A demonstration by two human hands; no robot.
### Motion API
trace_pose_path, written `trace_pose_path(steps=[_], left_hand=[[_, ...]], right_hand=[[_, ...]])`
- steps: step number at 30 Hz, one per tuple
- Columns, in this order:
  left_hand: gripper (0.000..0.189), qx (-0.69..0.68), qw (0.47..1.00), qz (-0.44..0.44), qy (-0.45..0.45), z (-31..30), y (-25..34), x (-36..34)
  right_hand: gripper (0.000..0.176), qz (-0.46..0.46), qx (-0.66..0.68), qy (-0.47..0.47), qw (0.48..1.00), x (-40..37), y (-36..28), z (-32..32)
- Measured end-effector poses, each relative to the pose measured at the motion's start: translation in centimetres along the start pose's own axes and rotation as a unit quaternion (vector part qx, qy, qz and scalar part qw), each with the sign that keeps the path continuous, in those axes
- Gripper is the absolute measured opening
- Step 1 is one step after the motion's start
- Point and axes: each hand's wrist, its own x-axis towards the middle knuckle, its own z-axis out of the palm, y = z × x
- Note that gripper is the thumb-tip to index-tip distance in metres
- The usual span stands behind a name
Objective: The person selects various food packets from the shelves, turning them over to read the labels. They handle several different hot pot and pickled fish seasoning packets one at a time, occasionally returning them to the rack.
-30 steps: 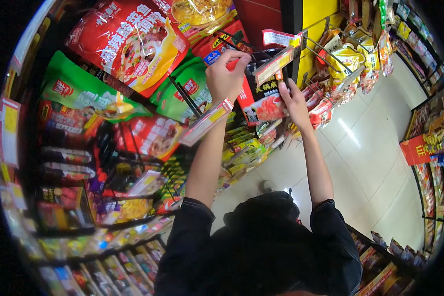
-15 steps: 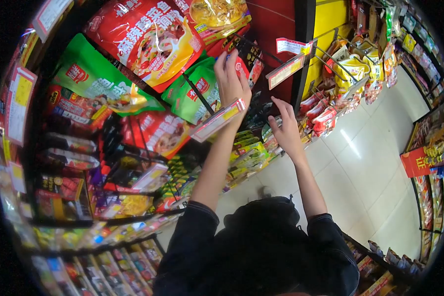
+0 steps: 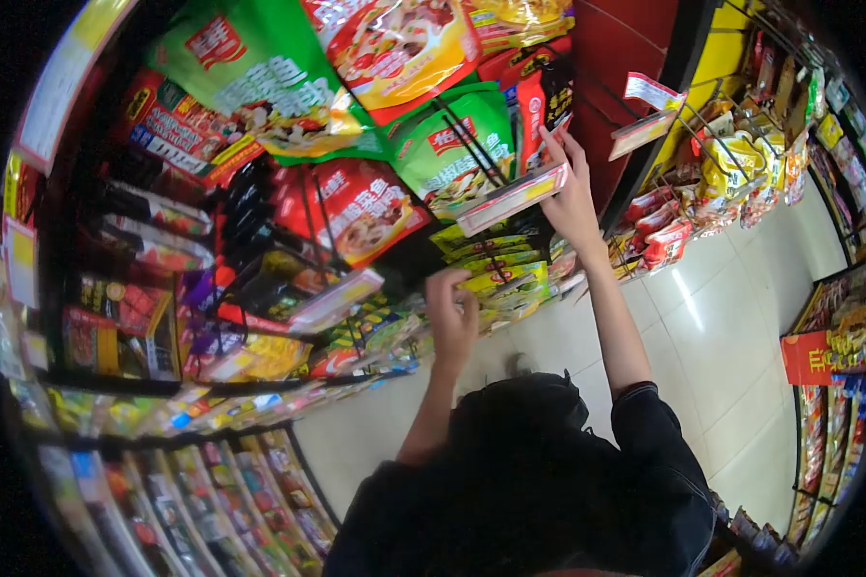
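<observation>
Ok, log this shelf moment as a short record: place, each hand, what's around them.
place: shop aisle, packets hanging on pegs, tiled floor
left hand: low, fingers curled, close to the yellow-green packets; grip cannot be told
right hand: high, fingers stretched up to the red-and-black packet, next to the price tag strip
nearby: green packet, red packet
clothing: dark sleeve
</observation>
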Motion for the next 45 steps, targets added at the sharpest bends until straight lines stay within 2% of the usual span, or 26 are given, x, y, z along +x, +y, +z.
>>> trace_pose_path(steps=[2,5,7,9,12,14,16,17,19,22,23,27,29,32,33,34,39,42,45], left_hand=[[0.026,-0.033,0.998,0.009,0.062,-1.9,-0.6,2.0],[0.033,-0.045,0.994,0.012,0.103,-3.4,-1.6,6.0],[0.045,-0.075,0.995,-0.010,0.068,-3.8,-1.0,8.4],[0.046,-0.056,0.996,0.016,0.072,-2.3,-2.5,10.5],[0.046,-0.157,0.987,-0.007,0.040,0.1,-2.9,12.1],[0.042,-0.180,0.981,-0.030,0.057,0.6,-3.0,12.9],[0.032,-0.207,0.975,-0.028,0.077,1.0,-3.7,14.0],[0.024,-0.124,0.986,-0.019,0.114,0.5,-2.8,14.2],[0.019,0.005,0.993,0.001,0.122,-0.7,-2.1,14.3],[0.011,0.051,0.988,0.036,0.142,-1.3,-0.5,12.1],[0.009,0.065,0.985,0.056,0.149,-1.8,0.5,11.1],[0.013,0.018,0.994,0.040,0.104,-3.9,4.1,7.3],[0.015,-0.046,0.997,-0.029,0.063,-4.1,4.5,5.4],[0.022,-0.184,0.982,-0.008,0.037,-2.7,6.1,3.5],[0.032,-0.232,0.972,0.021,0.008,-1.9,6.4,3.3],[0.033,-0.248,0.969,0.000,0.006,-1.1,6.4,2.7],[0.034,-0.334,0.938,-0.066,-0.059,-0.6,6.0,3.1],[0.043,-0.240,0.949,-0.068,-0.192,-1.3,4.9,3.1],[0.048,-0.285,0.938,-0.061,-0.190,-0.1,6.9,3.2]], right_hand=[[0.084,0.014,-0.015,-0.020,1.000,0.8,1.4,1.7],[0.083,-0.027,-0.049,-0.049,0.997,1.3,4.0,3.4],[0.083,-0.022,-0.049,-0.052,0.997,0.7,5.8,4.4],[0.080,-0.022,-0.052,-0.057,0.997,0.6,5.6,4.5],[0.071,-0.027,-0.054,-0.058,0.996,-0.5,3.9,3.6],[0.064,-0.023,-0.048,-0.048,0.997,-1.7,2.8,2.8],[0.058,0.061,0.003,-0.044,0.997,-3.3,2.1,1.9],[0.056,0.103,0.027,-0.039,0.994,-4.0,1.6,1.4],[0.050,0.088,0.013,-0.018,0.996,-5.0,0.1,0.2],[0.052,0.137,0.100,-0.017,0.985,-5.0,-4.1,-2.3],[0.052,0.123,0.109,-0.009,0.986,-4.7,-4.8,-2.9],[0.052,0.068,0.131,-0.006,0.989,-4.3,-7.0,-4.3],[0.053,0.049,0.182,-0.017,0.982,-4.0,-7.8,-4.5],[0.055,0.102,0.213,-0.037,0.971,-4.5,-8.4,-4.4],[0.055,0.115,0.211,-0.046,0.970,-4.6,-8.6,-4.5],[0.048,0.122,0.239,-0.030,0.963,-4.7,-8.8,-4.8],[0.038,0.093,0.232,0.019,0.968,-4.3,-6.1,-6.0],[0.039,0.105,0.254,0.021,0.961,-4.9,-4.5,-6.8],[0.040,0.144,0.253,0.049,0.955,-7.1,-2.3,-7.6]])
